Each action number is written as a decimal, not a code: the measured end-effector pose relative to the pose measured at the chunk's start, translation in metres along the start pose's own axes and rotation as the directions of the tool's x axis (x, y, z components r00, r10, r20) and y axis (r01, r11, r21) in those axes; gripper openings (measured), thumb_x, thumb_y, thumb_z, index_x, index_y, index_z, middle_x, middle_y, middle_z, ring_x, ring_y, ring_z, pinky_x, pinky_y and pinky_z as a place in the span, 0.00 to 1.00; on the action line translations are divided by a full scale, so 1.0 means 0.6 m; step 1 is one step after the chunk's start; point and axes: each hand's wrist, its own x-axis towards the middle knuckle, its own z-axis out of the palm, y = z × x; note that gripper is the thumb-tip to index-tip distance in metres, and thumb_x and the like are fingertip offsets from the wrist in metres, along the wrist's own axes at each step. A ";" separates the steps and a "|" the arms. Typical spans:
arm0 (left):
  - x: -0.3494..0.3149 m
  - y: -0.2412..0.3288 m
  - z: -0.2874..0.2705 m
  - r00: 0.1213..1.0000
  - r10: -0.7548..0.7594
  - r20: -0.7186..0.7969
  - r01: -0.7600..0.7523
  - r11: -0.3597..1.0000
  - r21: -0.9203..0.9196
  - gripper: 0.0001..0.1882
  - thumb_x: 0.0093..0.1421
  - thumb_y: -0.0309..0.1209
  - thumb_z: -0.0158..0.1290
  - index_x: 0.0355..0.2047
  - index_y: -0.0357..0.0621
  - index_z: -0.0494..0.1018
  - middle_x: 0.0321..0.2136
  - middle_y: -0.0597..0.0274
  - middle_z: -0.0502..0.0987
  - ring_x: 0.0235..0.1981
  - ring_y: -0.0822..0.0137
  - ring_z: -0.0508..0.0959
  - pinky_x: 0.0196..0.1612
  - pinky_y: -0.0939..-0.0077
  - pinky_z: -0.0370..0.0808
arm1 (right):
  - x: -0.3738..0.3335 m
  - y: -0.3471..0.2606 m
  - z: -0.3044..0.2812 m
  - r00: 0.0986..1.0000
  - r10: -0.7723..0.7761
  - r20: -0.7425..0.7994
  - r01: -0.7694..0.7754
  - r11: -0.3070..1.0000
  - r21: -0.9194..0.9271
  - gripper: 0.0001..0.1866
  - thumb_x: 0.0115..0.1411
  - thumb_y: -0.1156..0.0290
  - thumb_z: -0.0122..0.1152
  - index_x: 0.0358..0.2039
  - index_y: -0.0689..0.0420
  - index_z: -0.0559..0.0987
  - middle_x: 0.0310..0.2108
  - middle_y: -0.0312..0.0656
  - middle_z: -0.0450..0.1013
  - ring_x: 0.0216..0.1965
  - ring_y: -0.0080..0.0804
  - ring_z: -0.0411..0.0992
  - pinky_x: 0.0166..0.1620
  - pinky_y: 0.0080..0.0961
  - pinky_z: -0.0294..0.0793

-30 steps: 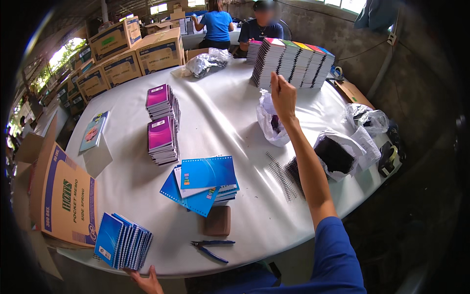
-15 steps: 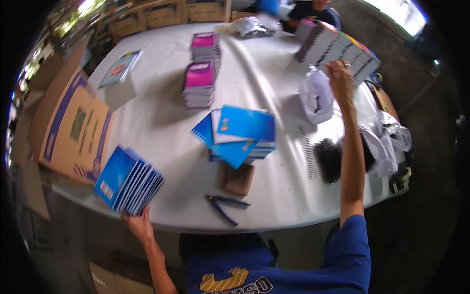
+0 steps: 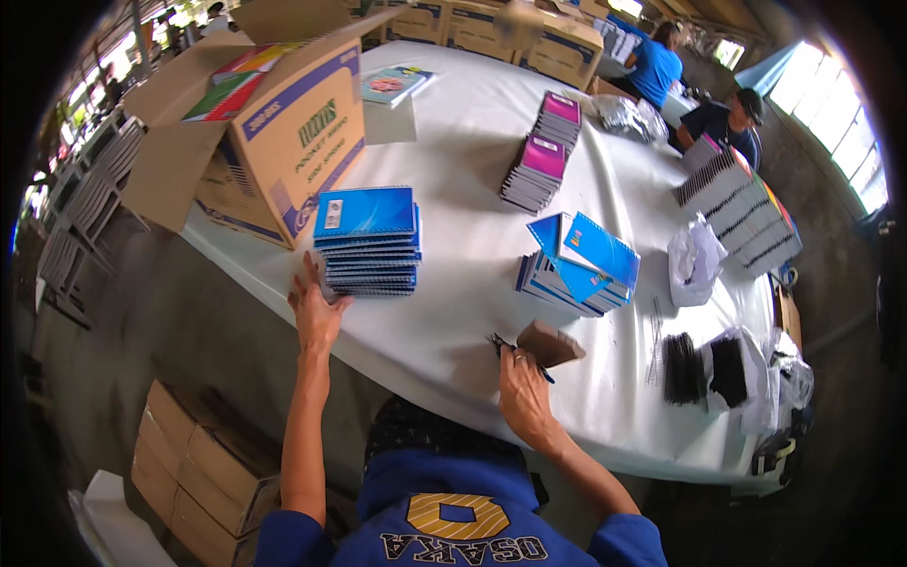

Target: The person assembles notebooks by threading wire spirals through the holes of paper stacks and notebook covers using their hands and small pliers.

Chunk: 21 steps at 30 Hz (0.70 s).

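Observation:
My left hand point(image 3: 316, 310) is open, fingers spread against the near left side of a stack of blue spiral notebooks point(image 3: 367, 213) close to the table's front edge. Closed around a pair of dark pliers with blue handles point(image 3: 498, 342) is my right hand point(image 3: 527, 389), whose fingers partly hide the tool. A brown block point(image 3: 551, 344) lies right beside that hand. Behind the block, a second pile of blue notebooks and loose covers point(image 3: 597, 253) lies fanned out.
An open cardboard box point(image 3: 307, 142) stands at the left. Pink notebook stacks point(image 3: 536, 168) are farther back. To the right are a white plastic bag point(image 3: 694, 265), black spiral coils point(image 3: 682, 370) and a long row of bound notebooks point(image 3: 742, 210). A person in a cap point(image 3: 723, 123) sits beyond.
My right hand has come down from beside the white bag and taken hold of the pliers. The left stack of notebooks now sits squarer, and my left hand's fingers have spread. The view has shifted left.

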 end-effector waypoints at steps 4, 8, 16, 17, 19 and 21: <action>-0.028 0.009 -0.029 0.978 0.068 -0.199 -0.046 0.992 0.114 0.52 0.51 0.31 0.66 0.70 0.51 0.46 0.66 0.51 0.58 0.68 0.36 0.49 0.66 0.40 0.50 | 0.012 0.010 -0.031 0.999 -0.019 -0.027 0.017 0.998 -0.057 0.28 0.52 0.63 0.68 0.48 0.66 0.70 0.46 0.56 0.67 0.49 0.50 0.66 0.51 0.41 0.69; -0.027 0.078 -0.079 0.898 0.289 -0.330 -0.284 0.957 0.064 0.43 0.55 0.35 0.63 0.68 0.56 0.55 0.68 0.55 0.55 0.68 0.35 0.48 0.65 0.38 0.52 | 0.007 0.048 -0.040 0.987 0.043 0.155 -0.024 0.992 -0.120 0.23 0.53 0.62 0.67 0.42 0.66 0.74 0.47 0.57 0.68 0.50 0.50 0.66 0.47 0.43 0.69; 0.065 0.183 -0.074 0.714 0.696 -0.083 -0.621 0.683 0.384 0.20 0.60 0.51 0.52 0.52 0.70 0.77 0.64 0.66 0.63 0.69 0.44 0.49 0.65 0.42 0.51 | 0.052 0.003 -0.031 0.949 -0.314 0.033 0.316 0.943 -0.107 0.21 0.52 0.67 0.65 0.45 0.62 0.74 0.49 0.46 0.67 0.53 0.44 0.63 0.49 0.43 0.66; 0.074 0.184 -0.071 0.736 0.675 -0.050 -0.608 0.691 0.391 0.19 0.61 0.53 0.50 0.49 0.69 0.79 0.61 0.68 0.68 0.67 0.46 0.55 0.65 0.44 0.51 | 0.043 0.003 -0.026 0.937 -0.346 0.052 0.350 0.928 -0.125 0.28 0.55 0.65 0.63 0.55 0.58 0.71 0.50 0.46 0.66 0.56 0.45 0.60 0.51 0.44 0.65; 0.086 0.179 -0.064 0.769 0.639 0.010 -0.605 0.724 0.333 0.19 0.61 0.53 0.50 0.48 0.69 0.79 0.58 0.70 0.71 0.65 0.46 0.59 0.65 0.44 0.52 | 0.022 0.016 -0.019 0.947 -0.313 0.069 0.320 0.940 -0.118 0.31 0.56 0.64 0.63 0.59 0.56 0.68 0.51 0.47 0.65 0.57 0.46 0.59 0.52 0.44 0.64; 0.088 0.176 -0.063 0.780 0.625 0.034 -0.611 0.748 0.259 0.18 0.61 0.54 0.50 0.48 0.70 0.79 0.52 0.72 0.77 0.60 0.49 0.66 0.65 0.48 0.54 | 0.008 0.033 -0.013 0.950 -0.304 0.072 0.310 0.946 -0.097 0.32 0.59 0.63 0.60 0.64 0.49 0.64 0.51 0.50 0.63 0.56 0.48 0.60 0.52 0.46 0.64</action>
